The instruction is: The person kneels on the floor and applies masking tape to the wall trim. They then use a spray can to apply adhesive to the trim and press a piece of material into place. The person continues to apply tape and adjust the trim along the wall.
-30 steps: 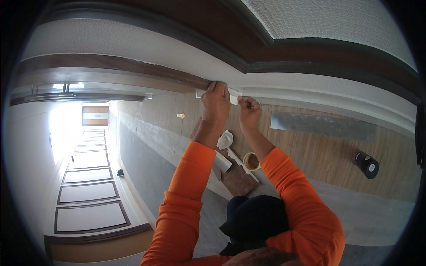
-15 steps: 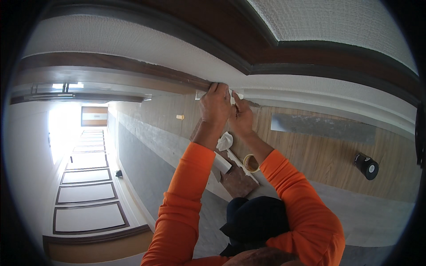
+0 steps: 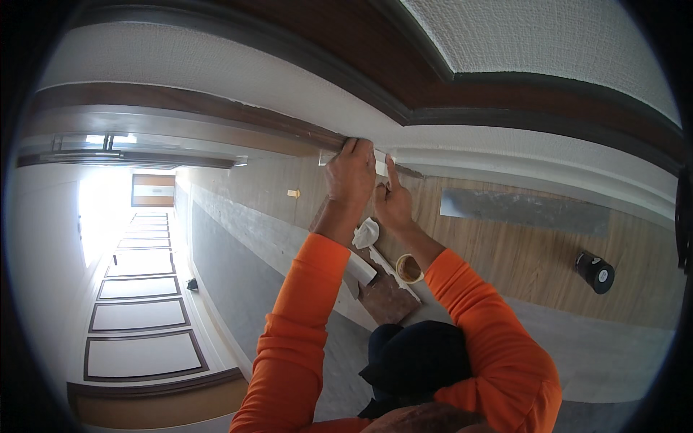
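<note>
My left hand (image 3: 350,173) is closed at the end of a dark wooden trim (image 3: 303,130), its knuckles up against the white wall. What its fingers hold is hidden. Close beside it, my right hand (image 3: 394,206) stretches its index finger up to the foot of the wall, while the other fingers curl loosely. A small white piece (image 3: 380,166) shows between the two hands, low on the wall. Under my wrists lie a crumpled white cloth or paper (image 3: 366,233), a white block-like piece (image 3: 361,267) and a round open tub (image 3: 409,268) with tan contents.
A brown board (image 3: 390,304) lies on the floor below my arms. To the right are a grey metal-like strip (image 3: 523,209) and a black cylinder (image 3: 595,271). A small yellowish object (image 3: 293,193) sits left. White baseboard (image 3: 505,173) runs along the wall; a panelled corridor extends left.
My right hand has shifted slightly down and away from the left, its index finger straightening upward, so more of the white piece shows. The left hand stays nearly in place.
</note>
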Demonstrator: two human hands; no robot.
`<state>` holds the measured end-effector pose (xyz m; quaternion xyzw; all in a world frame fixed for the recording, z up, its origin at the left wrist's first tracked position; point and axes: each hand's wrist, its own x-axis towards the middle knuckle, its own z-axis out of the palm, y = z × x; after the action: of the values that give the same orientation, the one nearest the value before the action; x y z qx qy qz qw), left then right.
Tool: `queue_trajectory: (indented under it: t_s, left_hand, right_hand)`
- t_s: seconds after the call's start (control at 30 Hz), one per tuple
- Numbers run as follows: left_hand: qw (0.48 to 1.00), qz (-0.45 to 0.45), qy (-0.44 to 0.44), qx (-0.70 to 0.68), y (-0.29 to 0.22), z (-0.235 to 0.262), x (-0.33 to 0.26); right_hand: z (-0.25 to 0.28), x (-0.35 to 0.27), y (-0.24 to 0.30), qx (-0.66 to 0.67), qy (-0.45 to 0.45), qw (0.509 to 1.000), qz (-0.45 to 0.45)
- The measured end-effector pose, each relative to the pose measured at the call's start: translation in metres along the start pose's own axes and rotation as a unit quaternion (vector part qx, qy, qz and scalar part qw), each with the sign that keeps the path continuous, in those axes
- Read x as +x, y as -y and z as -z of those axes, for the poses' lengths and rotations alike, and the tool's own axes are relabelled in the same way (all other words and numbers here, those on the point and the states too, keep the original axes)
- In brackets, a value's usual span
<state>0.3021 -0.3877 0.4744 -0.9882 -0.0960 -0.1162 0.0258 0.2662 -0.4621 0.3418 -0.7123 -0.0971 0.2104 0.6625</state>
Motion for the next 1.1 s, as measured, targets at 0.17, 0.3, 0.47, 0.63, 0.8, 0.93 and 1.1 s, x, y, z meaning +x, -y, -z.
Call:
queue_trajectory:
  t_s: [0.17,0.3,0.47,0.63,0.8,0.93,1.1]
  left_hand:
    - [1.0,-0.002,-0.013,-0.005,0.0,0.0,0.0]
    - [1.0,0.013,-0.024,-0.007,-0.003,0.002,0.001]
    - [0.999,0.017,-0.029,0.035,0.0,0.0,0.002]
    - [0.998,0.018,-0.021,0.059,0.003,0.002,0.002]
    - [0.998,0.009,-0.02,0.052,0.004,0.006,0.001]
    - [0.998,0.026,-0.01,0.062,-0.003,0.015,0.003]
    - [0.998,-0.005,-0.054,-0.016,0.009,0.033,-0.001]
  right_hand:
    - [-0.008,0.001,-0.007,0.093,-0.02,0.995,-0.037]
    - [-0.014,0.001,-0.015,0.241,-0.025,0.969,-0.048]
    - [-0.012,0.003,-0.01,0.364,-0.014,0.924,-0.113]
    - [-0.011,-0.001,-0.01,0.208,-0.047,0.975,-0.055]
    - [-0.002,-0.004,0.03,0.132,-0.017,0.991,0.01]
    - [-0.004,0.003,0.043,0.155,-0.015,0.985,0.072]
    - [0.0,-0.003,0.054,0.056,0.045,0.993,0.098]
